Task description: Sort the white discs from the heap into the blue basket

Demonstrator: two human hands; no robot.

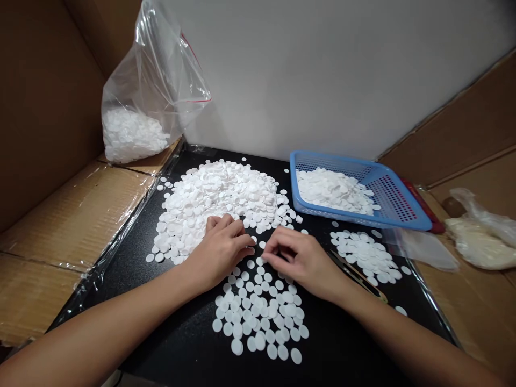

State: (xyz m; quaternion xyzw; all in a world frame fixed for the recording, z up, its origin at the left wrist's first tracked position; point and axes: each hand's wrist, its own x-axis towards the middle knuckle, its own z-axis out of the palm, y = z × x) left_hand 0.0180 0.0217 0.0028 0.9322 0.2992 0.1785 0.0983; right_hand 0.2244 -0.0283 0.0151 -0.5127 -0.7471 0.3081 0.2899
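Observation:
My left hand (223, 247) rests at the front edge of a big heap of small white round discs (226, 188), its fingers curled. Whatever lies under those fingers is hidden. Across from it, my right hand (304, 260) has thumb and forefinger brought together at a white disc (260, 260), over the dark tabletop. Below both hands, a loose spread of discs (258, 317) lies mostly flat, some overlapping. The fingertips of the two hands are a short distance apart.
A blue plastic basket (358, 217) holding more discs stands at the back right. In front of it lie a smaller disc pile (368, 255) and tweezers (358, 277), partly covered by my right forearm. A clear bag (135, 131) of white pieces stands back left; cardboard (76, 215) flanks the table.

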